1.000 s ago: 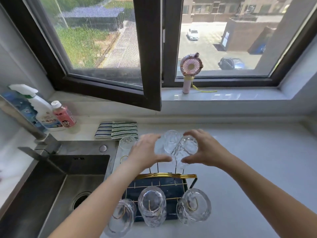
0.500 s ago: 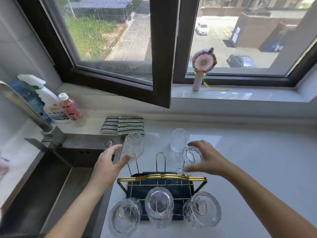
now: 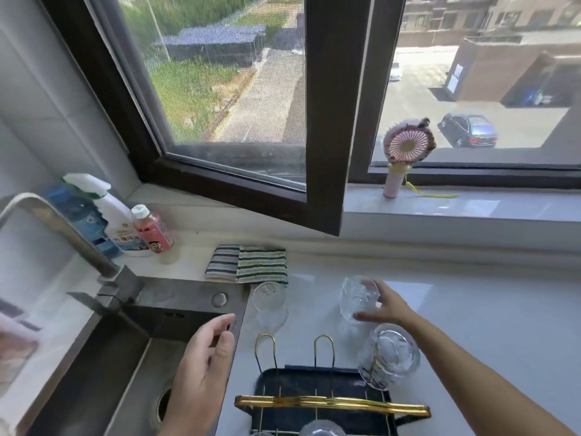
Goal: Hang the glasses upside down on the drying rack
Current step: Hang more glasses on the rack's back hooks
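Note:
The drying rack (image 3: 330, 404) is a dark tray with a gold handle and gold wire loops, near the bottom centre. One clear glass (image 3: 390, 357) hangs upside down on its far right loop; two far loops stand bare. The top of another glass (image 3: 320, 427) shows at the bottom edge. Two clear glasses stand on the counter behind the rack: a left one (image 3: 269, 305) and a right one (image 3: 358, 297). My right hand (image 3: 385, 306) touches the right standing glass, fingers curled around its side. My left hand (image 3: 207, 363) hovers open over the sink edge, holding nothing.
A steel sink (image 3: 103, 366) with a faucet (image 3: 56, 228) lies to the left. Spray bottles (image 3: 116, 221) and a pink bottle (image 3: 152, 231) stand behind it. Folded striped cloths (image 3: 248, 264) lie behind the glasses. A pink hand fan (image 3: 405, 152) stands on the sill; an open window sash (image 3: 323, 121) overhangs the counter.
A glass was hung on the far right loop and let go. My right hand moved back to the right standing glass. My left hand withdrew to the left over the sink edge.

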Demonstrator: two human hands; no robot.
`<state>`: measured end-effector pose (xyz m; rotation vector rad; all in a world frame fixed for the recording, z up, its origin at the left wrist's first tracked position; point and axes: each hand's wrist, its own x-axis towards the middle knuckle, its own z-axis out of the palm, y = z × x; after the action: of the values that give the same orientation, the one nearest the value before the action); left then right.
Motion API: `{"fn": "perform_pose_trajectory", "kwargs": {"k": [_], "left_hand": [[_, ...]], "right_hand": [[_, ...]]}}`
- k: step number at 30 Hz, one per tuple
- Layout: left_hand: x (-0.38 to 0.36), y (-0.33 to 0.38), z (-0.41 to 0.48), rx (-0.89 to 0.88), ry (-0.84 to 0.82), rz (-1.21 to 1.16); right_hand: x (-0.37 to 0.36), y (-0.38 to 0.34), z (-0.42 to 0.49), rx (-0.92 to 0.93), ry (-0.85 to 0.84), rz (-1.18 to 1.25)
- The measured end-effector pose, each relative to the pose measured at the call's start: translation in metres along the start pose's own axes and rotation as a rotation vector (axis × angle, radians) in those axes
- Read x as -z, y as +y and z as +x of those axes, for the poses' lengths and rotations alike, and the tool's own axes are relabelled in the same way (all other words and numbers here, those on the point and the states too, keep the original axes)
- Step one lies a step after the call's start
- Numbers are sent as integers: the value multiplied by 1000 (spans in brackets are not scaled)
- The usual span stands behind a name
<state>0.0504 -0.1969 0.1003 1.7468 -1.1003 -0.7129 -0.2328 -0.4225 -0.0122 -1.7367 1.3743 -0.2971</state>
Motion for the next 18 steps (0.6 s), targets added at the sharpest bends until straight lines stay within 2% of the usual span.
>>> {"fn": "perform_pose_trajectory", "kwargs": {"k": [3,6,7,10,13,15,18], "left_hand": [[-7,15,6,8,-48,41],[-27,39,15,-65,-144,11],[-36,49,18,-90,-194,-8],[-67,82,24,-101,-329,-42],[-82,99,21,-132,-279,-47],[-80,100,18,-152,-223,-144],[-73,95,12,-90,-334,-470]], "right_hand": [[11,-18,-6,77,91,-14],[33,-64,-31,210,132,40],[38,-84,-43,281,148,-28],[40,-140,-88,512,194,-427],[34,-167,-123,666,248,-627],[37,-170,-136,674,241,-520],[44,-166,-146,527,73,29]]}}
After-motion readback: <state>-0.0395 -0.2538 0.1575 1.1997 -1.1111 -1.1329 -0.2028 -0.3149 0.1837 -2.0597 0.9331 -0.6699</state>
